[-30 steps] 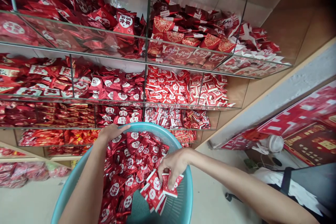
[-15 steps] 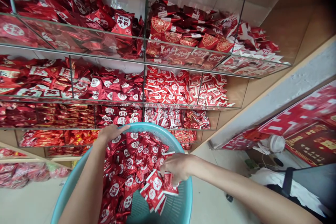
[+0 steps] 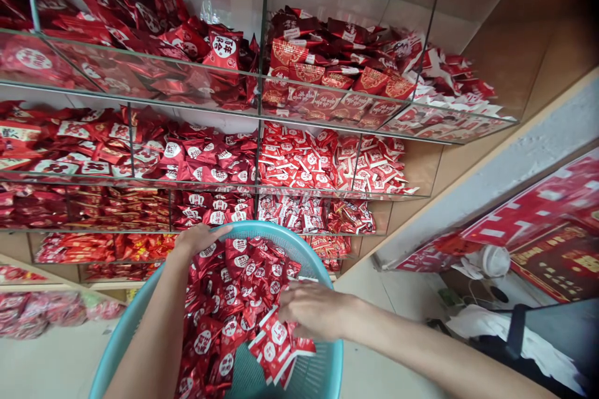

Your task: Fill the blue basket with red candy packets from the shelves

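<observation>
A teal plastic basket holds many small red packets with white round labels, heaped toward its left side. At the basket's far left rim, my left hand grips the edge with its fingers wrapped over it. Inside the right part of the basket is my right hand, palm down, its fingers curled on red packets with white edges. Several of these white-edged packets lie just below that hand. The fingertips of my right hand are partly hidden.
Glass-fronted shelves full of red packets rise beyond the basket. A slanting wooden side panel borders them on the right. Further right are a white cup-like item, red printed boards and a dark-strapped grey object.
My right hand has shifted slightly left, and its fingers are curled lower over the packets. My left hand stays on the rim. The shelves appear slightly lower in view.
</observation>
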`<move>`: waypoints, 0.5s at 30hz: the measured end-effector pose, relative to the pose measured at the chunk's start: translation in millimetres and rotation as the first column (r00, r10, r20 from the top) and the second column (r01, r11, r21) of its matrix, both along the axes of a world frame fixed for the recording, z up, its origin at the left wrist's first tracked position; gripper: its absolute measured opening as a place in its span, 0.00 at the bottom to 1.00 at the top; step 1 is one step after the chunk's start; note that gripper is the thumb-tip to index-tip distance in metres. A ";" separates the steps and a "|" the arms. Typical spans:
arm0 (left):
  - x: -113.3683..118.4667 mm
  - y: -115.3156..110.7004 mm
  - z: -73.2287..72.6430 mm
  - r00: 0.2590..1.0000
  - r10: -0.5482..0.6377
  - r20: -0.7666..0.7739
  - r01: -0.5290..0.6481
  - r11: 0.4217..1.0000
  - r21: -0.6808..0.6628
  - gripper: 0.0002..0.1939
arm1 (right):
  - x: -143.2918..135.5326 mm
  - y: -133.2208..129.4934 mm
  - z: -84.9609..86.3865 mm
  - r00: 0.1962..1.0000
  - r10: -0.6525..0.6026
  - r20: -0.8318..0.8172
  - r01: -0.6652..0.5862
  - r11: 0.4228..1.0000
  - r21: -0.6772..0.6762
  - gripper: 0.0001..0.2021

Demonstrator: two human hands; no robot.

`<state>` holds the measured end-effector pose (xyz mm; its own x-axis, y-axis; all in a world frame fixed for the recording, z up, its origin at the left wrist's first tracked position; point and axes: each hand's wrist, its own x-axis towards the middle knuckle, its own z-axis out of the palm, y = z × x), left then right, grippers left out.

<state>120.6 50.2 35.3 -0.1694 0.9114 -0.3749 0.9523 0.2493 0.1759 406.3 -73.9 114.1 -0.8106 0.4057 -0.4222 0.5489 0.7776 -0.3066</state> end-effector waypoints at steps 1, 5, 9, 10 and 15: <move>-0.3 0.2 -0.6 1.000 0.002 0.002 -0.002 1.000 0.003 0.45 | -1.6 -3.4 -6.2 0.999 0.041 0.003 -0.041 0.999 0.005 0.05; -0.3 -1.1 0.6 1.000 0.002 0.015 -0.002 1.000 0.017 0.44 | -3.7 -6.8 -14.3 0.996 0.065 0.061 -0.068 0.997 0.039 0.05; 0.7 -4.0 4.7 0.999 -0.004 0.044 0.002 1.000 0.029 0.45 | 3.1 14.2 17.3 0.986 -0.097 -0.138 0.117 0.981 0.153 0.10; 0.9 -4.6 5.8 0.999 0.003 0.050 -0.004 1.000 0.031 0.45 | 6.0 23.7 28.9 0.964 -0.165 -0.206 0.208 0.957 0.204 0.11; 1.3 -6.0 8.3 0.996 0.022 0.085 -0.024 0.999 0.029 0.47 | 22.1 86.8 78.8 0.706 -0.556 -0.439 0.708 0.537 0.459 0.15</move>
